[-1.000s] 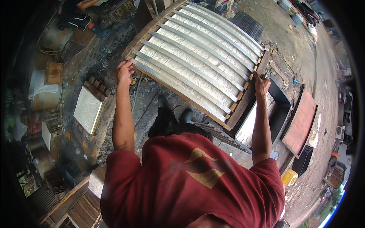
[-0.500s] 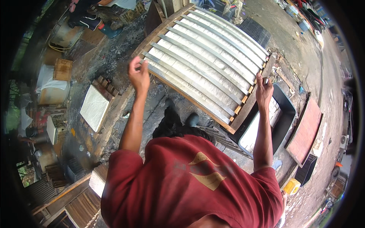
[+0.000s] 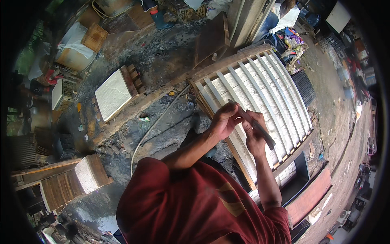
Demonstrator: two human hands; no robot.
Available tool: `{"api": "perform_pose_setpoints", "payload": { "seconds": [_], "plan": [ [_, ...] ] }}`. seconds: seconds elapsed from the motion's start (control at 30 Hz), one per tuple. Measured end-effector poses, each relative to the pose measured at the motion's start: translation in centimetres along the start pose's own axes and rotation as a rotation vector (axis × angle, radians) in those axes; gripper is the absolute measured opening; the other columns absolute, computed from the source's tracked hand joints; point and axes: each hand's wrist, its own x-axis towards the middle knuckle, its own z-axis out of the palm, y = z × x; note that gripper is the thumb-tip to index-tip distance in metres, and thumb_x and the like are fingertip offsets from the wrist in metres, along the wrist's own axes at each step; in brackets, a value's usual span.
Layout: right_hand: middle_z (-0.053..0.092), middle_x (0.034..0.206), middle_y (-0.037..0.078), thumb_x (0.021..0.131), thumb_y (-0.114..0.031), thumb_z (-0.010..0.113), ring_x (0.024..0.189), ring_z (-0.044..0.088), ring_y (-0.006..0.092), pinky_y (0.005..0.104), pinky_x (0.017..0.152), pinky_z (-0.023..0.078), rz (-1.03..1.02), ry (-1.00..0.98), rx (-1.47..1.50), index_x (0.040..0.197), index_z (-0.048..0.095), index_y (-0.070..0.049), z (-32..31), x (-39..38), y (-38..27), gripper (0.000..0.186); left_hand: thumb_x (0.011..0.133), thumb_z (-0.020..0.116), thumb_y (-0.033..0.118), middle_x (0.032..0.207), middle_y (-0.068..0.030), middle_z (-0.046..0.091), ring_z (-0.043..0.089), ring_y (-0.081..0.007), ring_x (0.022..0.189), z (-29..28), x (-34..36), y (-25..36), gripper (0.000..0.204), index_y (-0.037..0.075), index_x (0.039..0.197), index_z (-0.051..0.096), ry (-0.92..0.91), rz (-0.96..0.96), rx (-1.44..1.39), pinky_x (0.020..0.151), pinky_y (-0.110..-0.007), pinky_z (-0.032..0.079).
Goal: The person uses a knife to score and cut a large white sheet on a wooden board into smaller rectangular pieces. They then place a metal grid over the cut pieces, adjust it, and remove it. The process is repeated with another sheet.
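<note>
In front of me slants a wooden frame [image 3: 233, 62] with long grey slats [image 3: 260, 83] running over white, wrinkled sheet material [image 3: 280, 140]. Over its near side, my two hands meet around a dark, narrow bar [image 3: 266, 136]; whether it is a handle, a pipe or a blade I cannot tell. The bar's upper end is between the fingers of my left hand [image 3: 224, 121]. My right hand [image 3: 255, 134] is closed round its middle, thumb up, and the lower end sticks out beyond the fingers. Both hands hide part of the slats behind them.
A black tub [image 3: 300, 177] and a reddish board [image 3: 313, 191] are at the frame's right end. Left of me, a white slab [image 3: 115, 95] leans on wooden blocks, and a hose [image 3: 152, 128] crosses the ground. A post [image 3: 245, 24] and a booted person [image 3: 161, 19] are farther off.
My left hand has left the frame's left corner and come to the bar. My right hand has come off the frame's right edge, bringing the bar inward. The view has turned, shifting the frame rightward.
</note>
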Motion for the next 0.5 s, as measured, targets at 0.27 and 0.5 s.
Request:
{"api": "perform_pose_setpoints", "payload": {
  "seconds": [0.27,0.5],
  "plan": [
    [0.076,0.100,0.015,0.096,-0.002,0.070,0.084,0.077,0.0274,0.0365,0.072,0.059,-0.034,-0.134,-0.152,0.109,0.073,-0.002,8.8,13.7,2.5,0.014,0.094,0.073,0.043,0.162,-0.0252,0.033,0.030,-0.0447,0.153,-3.4,-3.6,7.5,0.085,-0.005,0.154,0.038,-0.059,0.289,2.363,0.119,-0.067,0.029],
    [0.077,0.100,0.013,0.093,-0.002,0.071,0.087,0.075,0.0261,0.0354,0.076,0.059,0.048,-0.331,-0.133,0.106,0.076,-0.003,5.7,9.3,6.4,0.013,0.093,0.070,0.048,0.165,-0.0241,0.031,0.020,-0.0395,0.159,-3.2,-2.4,7.1,0.091,-0.009,0.156,0.036,-0.005,0.235,2.443,0.122,-0.069,0.019]
  ]
}}
